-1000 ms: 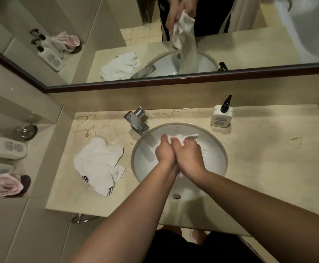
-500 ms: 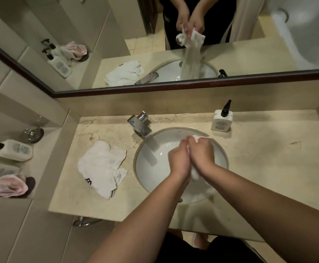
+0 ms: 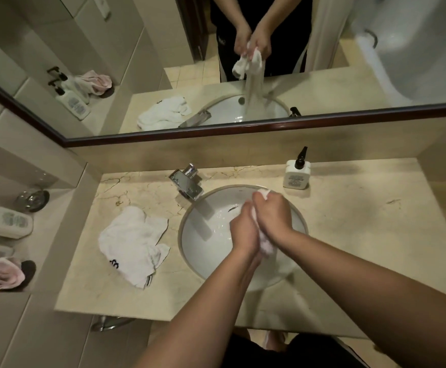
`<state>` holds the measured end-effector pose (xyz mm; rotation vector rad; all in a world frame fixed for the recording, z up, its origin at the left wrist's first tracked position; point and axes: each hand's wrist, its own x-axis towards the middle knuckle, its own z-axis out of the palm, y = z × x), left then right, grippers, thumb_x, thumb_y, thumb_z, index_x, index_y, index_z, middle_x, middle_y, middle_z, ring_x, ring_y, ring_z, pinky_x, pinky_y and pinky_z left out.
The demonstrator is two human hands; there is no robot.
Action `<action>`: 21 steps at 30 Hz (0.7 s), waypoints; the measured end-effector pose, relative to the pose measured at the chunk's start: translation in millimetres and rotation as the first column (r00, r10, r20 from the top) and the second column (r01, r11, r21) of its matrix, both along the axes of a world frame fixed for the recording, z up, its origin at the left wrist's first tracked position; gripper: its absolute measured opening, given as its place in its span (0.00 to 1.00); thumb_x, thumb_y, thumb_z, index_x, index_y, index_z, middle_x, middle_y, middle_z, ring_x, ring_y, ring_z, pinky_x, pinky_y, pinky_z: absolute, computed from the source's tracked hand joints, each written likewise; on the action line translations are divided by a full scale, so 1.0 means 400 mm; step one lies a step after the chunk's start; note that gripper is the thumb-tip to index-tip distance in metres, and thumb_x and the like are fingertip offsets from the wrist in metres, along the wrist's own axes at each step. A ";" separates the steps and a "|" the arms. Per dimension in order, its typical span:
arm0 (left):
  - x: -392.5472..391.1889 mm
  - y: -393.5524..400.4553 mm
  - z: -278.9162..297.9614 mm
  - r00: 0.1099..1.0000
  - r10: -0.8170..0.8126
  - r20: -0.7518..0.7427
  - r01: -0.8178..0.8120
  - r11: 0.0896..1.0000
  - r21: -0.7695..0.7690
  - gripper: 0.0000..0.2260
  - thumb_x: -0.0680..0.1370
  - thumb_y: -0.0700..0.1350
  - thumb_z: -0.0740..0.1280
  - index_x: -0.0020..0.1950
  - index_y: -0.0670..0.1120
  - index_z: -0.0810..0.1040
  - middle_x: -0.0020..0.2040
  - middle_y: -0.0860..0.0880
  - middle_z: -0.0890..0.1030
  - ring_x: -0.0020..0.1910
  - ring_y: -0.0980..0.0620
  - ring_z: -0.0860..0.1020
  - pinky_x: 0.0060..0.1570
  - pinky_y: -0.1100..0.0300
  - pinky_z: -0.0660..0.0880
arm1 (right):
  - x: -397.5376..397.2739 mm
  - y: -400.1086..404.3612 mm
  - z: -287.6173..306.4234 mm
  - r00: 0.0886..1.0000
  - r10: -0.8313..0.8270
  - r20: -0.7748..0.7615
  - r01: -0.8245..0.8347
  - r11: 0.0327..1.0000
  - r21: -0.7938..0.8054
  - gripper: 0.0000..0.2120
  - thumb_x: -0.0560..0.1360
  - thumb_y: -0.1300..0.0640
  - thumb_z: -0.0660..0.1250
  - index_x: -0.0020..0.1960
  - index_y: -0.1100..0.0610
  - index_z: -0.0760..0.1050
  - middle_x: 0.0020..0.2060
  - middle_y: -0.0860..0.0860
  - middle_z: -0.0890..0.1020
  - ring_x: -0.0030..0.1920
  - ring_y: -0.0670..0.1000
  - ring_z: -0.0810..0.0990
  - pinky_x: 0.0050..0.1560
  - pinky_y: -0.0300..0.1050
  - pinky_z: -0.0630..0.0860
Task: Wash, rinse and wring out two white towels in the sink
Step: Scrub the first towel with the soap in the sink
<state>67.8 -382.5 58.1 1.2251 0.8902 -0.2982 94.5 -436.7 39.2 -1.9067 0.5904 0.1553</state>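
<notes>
Over the round white sink (image 3: 203, 235), my left hand (image 3: 244, 232) and my right hand (image 3: 272, 216) both grip one wet white towel (image 3: 265, 244). The hands are pressed close together, fingers curled round the cloth. A bit of it sticks out above my right hand, and more hangs below the hands into the basin. The mirror shows the towel dangling long from the two hands. A second white towel (image 3: 133, 245) with black lettering lies crumpled on the counter, left of the sink.
A chrome faucet (image 3: 187, 183) stands at the sink's back left. A white pump bottle (image 3: 297, 172) sits behind the sink on the beige marble counter (image 3: 362, 235). On the left ledge are another bottle (image 3: 7, 223), a pink cloth (image 3: 0, 273) and a glass dish (image 3: 32, 199).
Both hands have shifted right and slightly back over the basin while working the towel. The towel on the counter has not moved.
</notes>
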 end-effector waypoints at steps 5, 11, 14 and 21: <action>0.026 0.036 0.016 0.998 0.063 -0.006 -0.062 0.995 0.081 0.15 0.81 0.48 0.63 0.37 0.42 0.76 0.31 0.48 0.79 0.31 0.50 0.78 0.26 0.64 0.71 | -0.040 0.046 0.017 0.997 0.075 0.009 -0.076 0.995 0.068 0.13 0.77 0.52 0.63 0.41 0.61 0.74 0.34 0.55 0.81 0.36 0.55 0.80 0.34 0.43 0.68; 0.003 0.037 0.020 0.981 -0.190 0.040 0.185 0.978 0.096 0.16 0.81 0.51 0.64 0.36 0.45 0.79 0.29 0.49 0.81 0.29 0.53 0.79 0.29 0.65 0.71 | -0.001 0.016 0.012 0.994 -0.100 -0.031 0.103 0.990 0.095 0.14 0.77 0.53 0.63 0.39 0.62 0.75 0.34 0.56 0.81 0.38 0.58 0.81 0.40 0.48 0.76; 0.034 0.070 0.013 0.999 -0.022 0.038 0.016 0.988 0.153 0.17 0.82 0.48 0.61 0.34 0.44 0.74 0.27 0.49 0.77 0.31 0.50 0.77 0.27 0.64 0.71 | -0.051 0.072 0.026 0.998 0.059 0.022 -0.062 0.990 0.126 0.14 0.78 0.51 0.63 0.41 0.61 0.76 0.36 0.55 0.83 0.38 0.55 0.82 0.37 0.43 0.72; 0.014 0.032 0.000 0.993 -0.114 0.018 0.110 0.984 0.139 0.16 0.82 0.50 0.62 0.42 0.42 0.80 0.37 0.42 0.84 0.33 0.51 0.81 0.30 0.64 0.73 | -0.001 0.034 0.010 0.994 -0.075 -0.084 0.083 0.992 0.099 0.16 0.77 0.51 0.62 0.47 0.65 0.78 0.38 0.57 0.82 0.41 0.59 0.82 0.40 0.46 0.74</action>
